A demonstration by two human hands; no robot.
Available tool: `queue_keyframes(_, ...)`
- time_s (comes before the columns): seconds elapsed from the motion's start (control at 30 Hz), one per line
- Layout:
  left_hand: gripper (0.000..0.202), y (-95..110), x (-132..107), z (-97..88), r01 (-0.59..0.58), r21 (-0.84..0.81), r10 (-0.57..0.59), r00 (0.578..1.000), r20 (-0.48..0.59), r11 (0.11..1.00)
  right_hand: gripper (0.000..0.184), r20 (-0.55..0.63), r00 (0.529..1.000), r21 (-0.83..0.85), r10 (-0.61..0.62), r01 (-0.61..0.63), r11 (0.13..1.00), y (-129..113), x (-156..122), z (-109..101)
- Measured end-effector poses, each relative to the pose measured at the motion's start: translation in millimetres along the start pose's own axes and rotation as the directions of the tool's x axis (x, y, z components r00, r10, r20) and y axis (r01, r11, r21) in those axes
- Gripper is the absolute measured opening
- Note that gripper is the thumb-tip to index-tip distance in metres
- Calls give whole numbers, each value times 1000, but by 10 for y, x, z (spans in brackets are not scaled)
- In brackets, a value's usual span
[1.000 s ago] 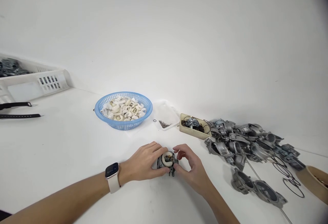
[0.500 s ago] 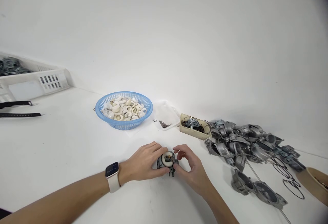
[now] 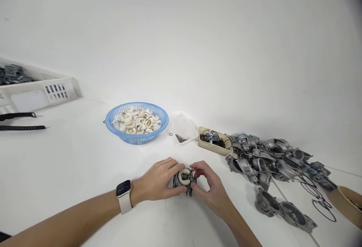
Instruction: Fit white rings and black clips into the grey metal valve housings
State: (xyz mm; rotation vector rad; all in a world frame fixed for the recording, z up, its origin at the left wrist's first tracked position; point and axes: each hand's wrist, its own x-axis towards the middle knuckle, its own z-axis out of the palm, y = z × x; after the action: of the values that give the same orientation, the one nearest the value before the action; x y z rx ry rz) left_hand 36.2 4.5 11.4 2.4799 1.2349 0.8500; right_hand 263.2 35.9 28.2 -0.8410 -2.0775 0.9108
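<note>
A small grey metal carburetor body [image 3: 184, 181] with a cream ring-shaped float on top rests on the white table [image 3: 70, 164]. My left hand [image 3: 158, 181], with a watch on the wrist, grips its left side with curled fingers. From the right, my right hand [image 3: 210, 186] holds the same part, thumb and fingers pinched at its top and side. Both hands sit low on the table near its front.
A blue basket [image 3: 137, 121] of cream floats stands behind. Right of it lie a clear bag of small pins [image 3: 182, 135], a beige tray of small parts [image 3: 214, 139], a heap of grey metal castings [image 3: 271, 164] and black O-rings [image 3: 321, 201]. A white crate [image 3: 34, 88] sits far left.
My right hand's fingers have closed in a little over the top of the metal part. The left hand has stayed put.
</note>
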Motion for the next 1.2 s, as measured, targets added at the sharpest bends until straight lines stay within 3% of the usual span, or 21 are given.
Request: queue_keyframes(1.2, 43, -6, -6, 18, -3, 2, 3, 1000, -9, 1000, 42, -2, 1000, -1, 13, -13, 1000, -10, 7, -8)
